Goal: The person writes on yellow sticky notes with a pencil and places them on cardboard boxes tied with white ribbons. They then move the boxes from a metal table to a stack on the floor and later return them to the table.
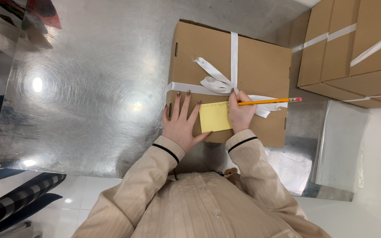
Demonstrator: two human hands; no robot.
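Packing room: steel table (89, 110) (stacked cartons (353, 48)).

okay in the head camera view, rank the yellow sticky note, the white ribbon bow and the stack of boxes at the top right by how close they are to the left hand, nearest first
1. Yellow sticky note: on the box lid, just right of the left hand, at its thumb.
2. White ribbon bow: up the lid, beyond the fingers.
3. Stack of boxes: far right, off the table.

The worktop (89, 101) is shiny brushed metal with swirl marks. The box (252, 61) is matt brown cardboard, tied with smooth white ribbon (219, 83). The yellow note (215, 117) is matt paper.
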